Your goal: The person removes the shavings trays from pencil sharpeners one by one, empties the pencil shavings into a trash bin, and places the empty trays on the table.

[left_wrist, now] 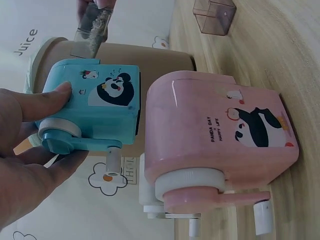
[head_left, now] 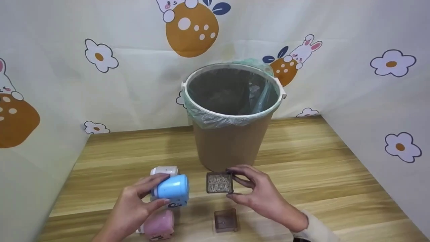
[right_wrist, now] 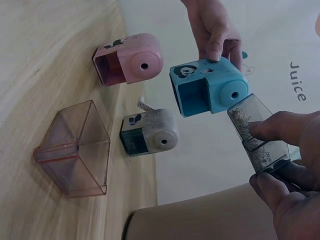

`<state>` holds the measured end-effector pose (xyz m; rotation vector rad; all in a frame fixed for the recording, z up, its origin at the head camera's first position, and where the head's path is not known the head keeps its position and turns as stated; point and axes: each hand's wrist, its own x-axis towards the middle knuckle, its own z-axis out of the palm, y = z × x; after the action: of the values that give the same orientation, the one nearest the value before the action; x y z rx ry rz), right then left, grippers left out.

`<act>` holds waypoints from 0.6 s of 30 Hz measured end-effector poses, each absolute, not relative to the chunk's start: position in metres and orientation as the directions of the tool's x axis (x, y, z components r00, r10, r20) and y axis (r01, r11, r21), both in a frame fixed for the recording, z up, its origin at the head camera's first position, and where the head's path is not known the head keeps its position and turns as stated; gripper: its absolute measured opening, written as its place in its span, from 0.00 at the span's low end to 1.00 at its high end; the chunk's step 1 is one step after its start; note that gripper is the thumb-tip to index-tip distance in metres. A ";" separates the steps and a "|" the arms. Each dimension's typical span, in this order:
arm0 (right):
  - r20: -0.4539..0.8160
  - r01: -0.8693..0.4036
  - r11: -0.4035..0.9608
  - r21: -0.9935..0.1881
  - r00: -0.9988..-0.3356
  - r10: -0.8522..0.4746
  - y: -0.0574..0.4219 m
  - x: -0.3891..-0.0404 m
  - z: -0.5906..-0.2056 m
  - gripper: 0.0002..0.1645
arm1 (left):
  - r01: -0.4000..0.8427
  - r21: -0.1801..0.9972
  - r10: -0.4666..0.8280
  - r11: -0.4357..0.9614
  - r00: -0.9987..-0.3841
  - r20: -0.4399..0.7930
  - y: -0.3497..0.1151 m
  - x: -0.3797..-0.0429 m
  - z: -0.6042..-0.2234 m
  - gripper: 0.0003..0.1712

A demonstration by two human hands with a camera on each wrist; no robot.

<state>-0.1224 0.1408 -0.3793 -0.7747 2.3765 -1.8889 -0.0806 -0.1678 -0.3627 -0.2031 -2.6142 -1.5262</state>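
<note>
My left hand grips a blue crank pencil sharpener with a panda print, above the table. The slot in its front is vacant. Between the fingers and thumb of my right hand is a clear shavings drawer full of pencil shavings, close beside the blue sharpener in the right wrist view. Below the left hand stands a pink pencil sharpener, also with a vacant slot. Behind them sits a white pencil sharpener. A second, brownish see-through drawer rests on the table, nearer me than the right hand.
A tan trash bin lined with a thin greenish bag stands at the back of the wood-grain table, just beyond the right hand. Printed cloth with rabbits and flowers hangs behind and at both sides.
</note>
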 end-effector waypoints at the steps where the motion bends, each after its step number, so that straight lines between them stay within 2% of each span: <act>1: 0.295 -0.375 0.153 -0.915 -0.876 -0.383 0.141 -0.123 -0.378 0.33 | 0.159 0.858 0.057 0.487 -0.987 0.151 -0.168 -0.081 -0.363 0.32; 7: 0.300 -0.385 0.153 -0.910 -0.867 -0.397 0.142 -0.126 -0.372 0.33 | 0.109 0.852 0.023 0.512 -0.993 0.113 -0.173 -0.082 -0.366 0.34; 18: 0.313 -0.407 0.155 -0.900 -0.851 -0.421 0.144 -0.126 -0.365 0.33 | 0.123 0.852 0.017 0.509 -0.991 0.134 -0.179 -0.083 -0.374 0.34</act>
<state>-0.1256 0.1442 -0.3648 -0.8531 2.3785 -1.8471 -0.0834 -0.1794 -0.3739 -0.1226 -2.6338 -1.4999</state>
